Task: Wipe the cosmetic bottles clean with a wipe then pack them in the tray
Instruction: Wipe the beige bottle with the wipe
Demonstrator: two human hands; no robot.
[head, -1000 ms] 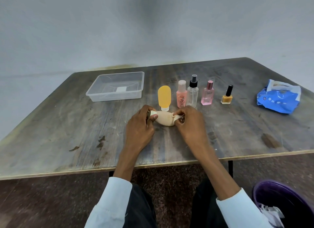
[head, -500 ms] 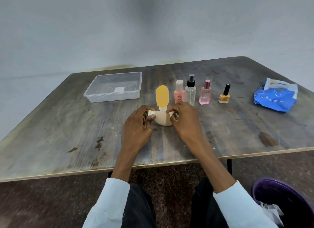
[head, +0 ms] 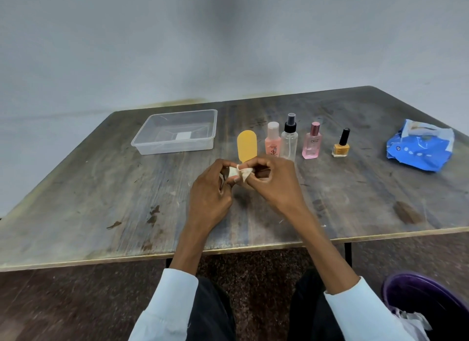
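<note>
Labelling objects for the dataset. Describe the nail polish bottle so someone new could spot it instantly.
On the wooden table, a row of bottles stands behind the hands. The nail polish bottle is the rightmost, between the pink perfume bottle and the blue wipes pack. It is the shortest: yellow-orange, with a black cap.

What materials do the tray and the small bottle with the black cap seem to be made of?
The rectangular clear tray looks like thin, glossy plastic: the table shows through its walls. The small yellow bottle with the black cap seems to be glass, with shiny square sides, though clear plastic is possible; its cap looks like smooth plastic.
</note>
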